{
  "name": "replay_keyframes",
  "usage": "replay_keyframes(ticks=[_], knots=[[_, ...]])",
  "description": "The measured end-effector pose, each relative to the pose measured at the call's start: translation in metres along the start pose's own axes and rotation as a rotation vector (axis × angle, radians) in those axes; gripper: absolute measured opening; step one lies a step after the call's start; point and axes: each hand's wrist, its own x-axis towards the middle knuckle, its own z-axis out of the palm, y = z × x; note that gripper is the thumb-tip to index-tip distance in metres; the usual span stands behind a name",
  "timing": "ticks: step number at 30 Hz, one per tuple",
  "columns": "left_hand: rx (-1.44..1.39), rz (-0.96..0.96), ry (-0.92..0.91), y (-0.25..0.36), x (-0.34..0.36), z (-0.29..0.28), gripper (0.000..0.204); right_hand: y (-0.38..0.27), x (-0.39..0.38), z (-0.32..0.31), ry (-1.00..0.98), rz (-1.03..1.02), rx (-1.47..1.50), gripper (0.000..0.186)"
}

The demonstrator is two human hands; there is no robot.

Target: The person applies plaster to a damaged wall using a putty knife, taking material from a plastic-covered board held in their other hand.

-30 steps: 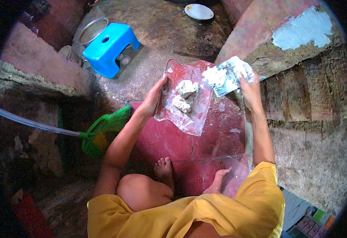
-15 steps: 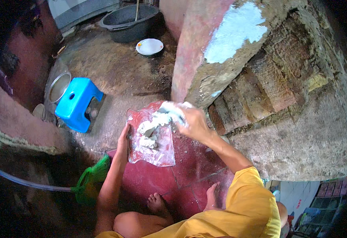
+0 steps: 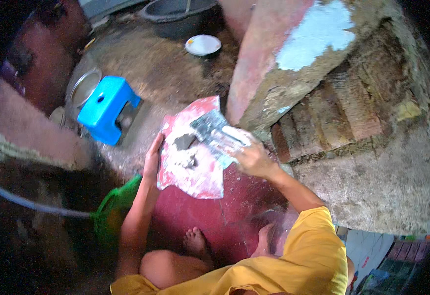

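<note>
My left hand [image 3: 153, 158] grips the left edge of a flat red board [image 3: 206, 183] smeared with white, held up above the floor. On the board's middle lies a lump of whitish-grey putty [image 3: 187, 161]. My right hand [image 3: 256, 158] is closed around a flat trowel [image 3: 210, 126] coated with putty. Its broad grey blade reaches over the board's upper right part, beside the putty; whether it touches the board I cannot tell.
A blue plastic stool [image 3: 102, 109] and a round metal lid or pan [image 3: 85, 88] are at left. Ahead are a black tub [image 3: 180, 22] and a white plate [image 3: 203, 44]. A rough wall [image 3: 342, 162] with a pale blue patch [image 3: 315, 37] rises at right. Green netting [image 3: 114, 201] hangs at lower left.
My right hand has drawn the trowel right and down, and its blade now shows flat. The putty on the board looks less spread out. My view has shifted slightly.
</note>
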Motion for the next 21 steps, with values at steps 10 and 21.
replay_keyframes(ticks=[10, 21], knots=[[-0.194, -0.09, -0.129, 0.012, 0.001, -0.005, 0.034, 0.005, -0.024, -0.002, 0.007, 0.059, 0.084, 0.053], [0.107, 0.004, 0.054, 0.02, 0.012, -0.027, 0.033, 0.006, -0.035, -0.026, 0.291, 0.318, 0.213, 0.024]])
